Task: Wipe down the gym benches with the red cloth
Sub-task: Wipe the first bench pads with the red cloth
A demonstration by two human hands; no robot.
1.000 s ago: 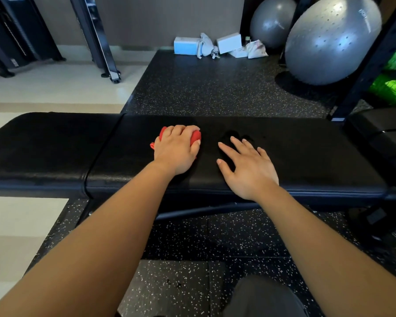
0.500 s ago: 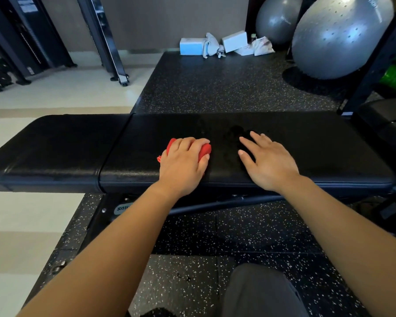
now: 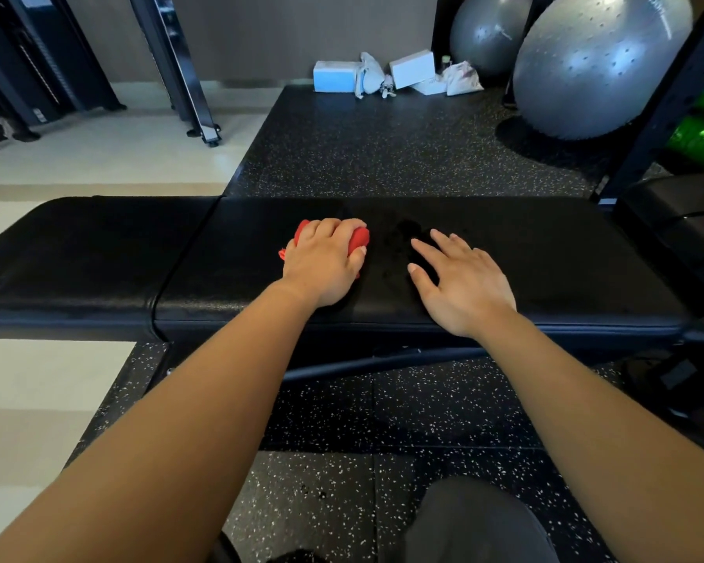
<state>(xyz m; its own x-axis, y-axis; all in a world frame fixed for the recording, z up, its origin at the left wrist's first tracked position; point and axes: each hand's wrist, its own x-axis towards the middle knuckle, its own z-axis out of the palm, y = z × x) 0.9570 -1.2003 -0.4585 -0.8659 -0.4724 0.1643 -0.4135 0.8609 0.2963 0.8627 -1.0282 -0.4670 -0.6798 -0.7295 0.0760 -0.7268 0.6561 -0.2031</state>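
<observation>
- Gym bench [image 3: 565,258] spans the middle band of the frame, a long black padded top in two sections with a seam left of centre. The vinyl looks smooth and firm, so I'd expect a cloth to glide over it and the frame to stay put under a leaning palm.
- Grey exercise ball [image 3: 598,63] sits in the upper right on the speckled floor, well apart from the work.
- Second bench [image 3: 675,221] shows only a dark corner at the right edge; whether it has been wiped I cannot tell.
- Right hand [image 3: 464,278] lies flat on the pad right of centre, fingers straight and spread, holding nothing. It looks to be bracing.
- Left hand [image 3: 322,266] is near it on the left, fingers curled over the cloth and pressing it onto the pad.
- Red cloth [image 3: 358,237] is bunched into a wad under that hand, on the longer pad section at the frame's centre. Only its edges peek out past the fingertips and the hand's left side. It should be soft, light and limp. It is best gathered into the palm as here, since a loose pinch would probably let it trail and fold.
</observation>
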